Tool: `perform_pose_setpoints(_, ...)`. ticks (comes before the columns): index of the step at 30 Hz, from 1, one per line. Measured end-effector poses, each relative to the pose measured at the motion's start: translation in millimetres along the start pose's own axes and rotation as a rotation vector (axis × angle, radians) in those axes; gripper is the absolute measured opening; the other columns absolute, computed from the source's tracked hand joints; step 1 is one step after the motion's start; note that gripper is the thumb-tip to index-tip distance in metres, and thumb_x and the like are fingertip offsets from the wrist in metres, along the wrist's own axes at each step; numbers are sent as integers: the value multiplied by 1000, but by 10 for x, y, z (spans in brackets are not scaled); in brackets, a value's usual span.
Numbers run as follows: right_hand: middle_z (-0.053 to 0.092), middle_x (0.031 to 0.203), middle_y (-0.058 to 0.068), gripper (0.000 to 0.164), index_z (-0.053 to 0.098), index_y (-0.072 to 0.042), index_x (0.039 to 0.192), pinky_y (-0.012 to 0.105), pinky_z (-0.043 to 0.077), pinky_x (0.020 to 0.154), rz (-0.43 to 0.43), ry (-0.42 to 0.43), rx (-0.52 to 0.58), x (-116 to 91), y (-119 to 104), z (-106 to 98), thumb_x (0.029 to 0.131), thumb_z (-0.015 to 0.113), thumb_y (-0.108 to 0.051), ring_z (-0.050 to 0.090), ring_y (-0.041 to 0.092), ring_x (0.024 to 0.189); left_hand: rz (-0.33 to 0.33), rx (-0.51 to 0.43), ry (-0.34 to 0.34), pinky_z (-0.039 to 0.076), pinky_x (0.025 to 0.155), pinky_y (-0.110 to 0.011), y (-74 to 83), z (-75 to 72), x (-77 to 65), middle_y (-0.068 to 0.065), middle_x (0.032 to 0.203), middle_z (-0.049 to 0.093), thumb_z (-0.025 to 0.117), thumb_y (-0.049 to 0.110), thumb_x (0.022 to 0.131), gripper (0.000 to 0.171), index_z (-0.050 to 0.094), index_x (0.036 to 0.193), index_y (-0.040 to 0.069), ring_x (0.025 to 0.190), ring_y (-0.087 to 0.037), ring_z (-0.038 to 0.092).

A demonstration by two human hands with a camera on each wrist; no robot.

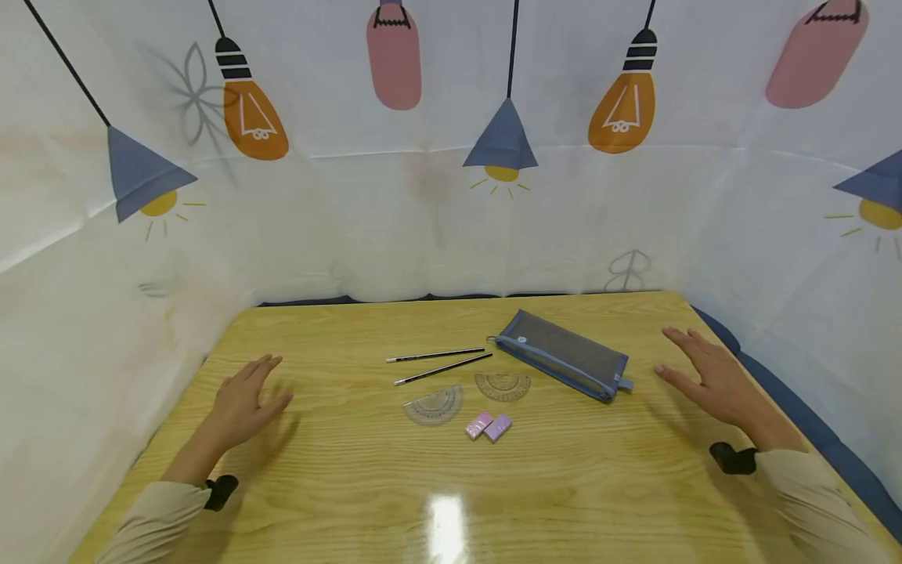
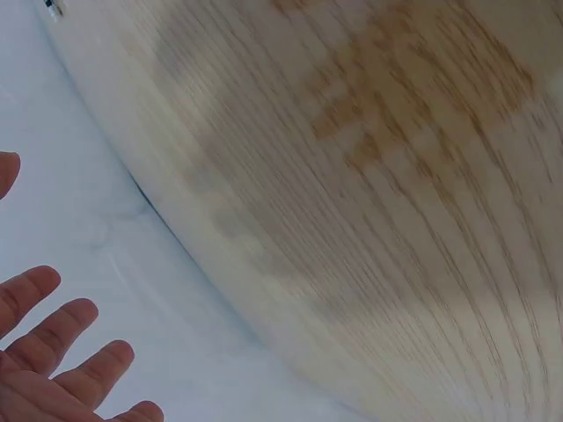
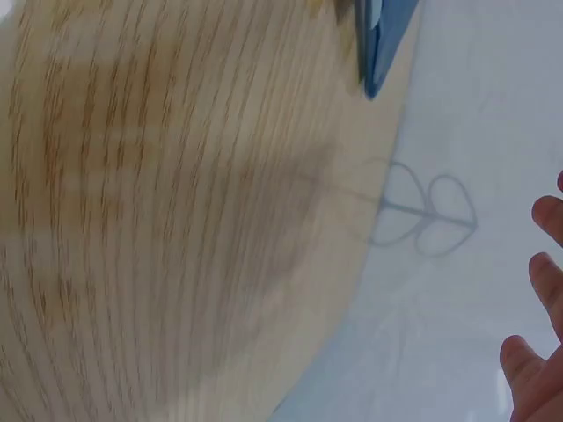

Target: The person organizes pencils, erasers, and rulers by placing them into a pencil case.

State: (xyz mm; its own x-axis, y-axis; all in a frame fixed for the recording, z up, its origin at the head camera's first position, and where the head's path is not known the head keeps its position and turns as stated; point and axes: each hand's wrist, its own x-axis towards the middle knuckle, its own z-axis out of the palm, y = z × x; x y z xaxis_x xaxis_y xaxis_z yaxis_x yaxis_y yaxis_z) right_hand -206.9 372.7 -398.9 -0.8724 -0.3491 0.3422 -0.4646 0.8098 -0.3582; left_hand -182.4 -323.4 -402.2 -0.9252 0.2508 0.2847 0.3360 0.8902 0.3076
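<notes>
Over the left side of the table, my left hand (image 1: 241, 406) is raised with its fingers extended, holding nothing. My right hand (image 1: 715, 382) is held up on the other side, also without anything in it. Nearest to it lies a blue-grey mesh pencil case (image 1: 564, 352) with its zip along the front edge. Two dark pencils (image 1: 435, 355) (image 1: 444, 369) lie at the middle of the table. Just in front are two clear protractors (image 1: 433, 406) (image 1: 503, 385). Closer to me, a pink eraser (image 1: 478, 424) and a purple eraser (image 1: 498, 428) lie side by side.
The wooden table (image 1: 338, 470) has a bright light reflection near its front. A white cloth (image 1: 338, 219) printed with lamps and bulbs hangs behind it and along both sides. Dark blue fabric (image 1: 810, 415) shows beyond the table's right edge.
</notes>
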Motion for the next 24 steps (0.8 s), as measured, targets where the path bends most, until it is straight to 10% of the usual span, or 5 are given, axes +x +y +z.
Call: perform_pose_setpoints(24, 45, 138, 29, 59, 41, -9, 147, 68, 38, 83, -16, 128, 57, 130, -393, 154, 94, 64, -20, 42, 53, 120, -2, -204, 148, 46, 80, -61, 462, 102, 45, -31, 124, 54, 66, 11, 92, 45, 52, 129, -11, 108, -49, 53)
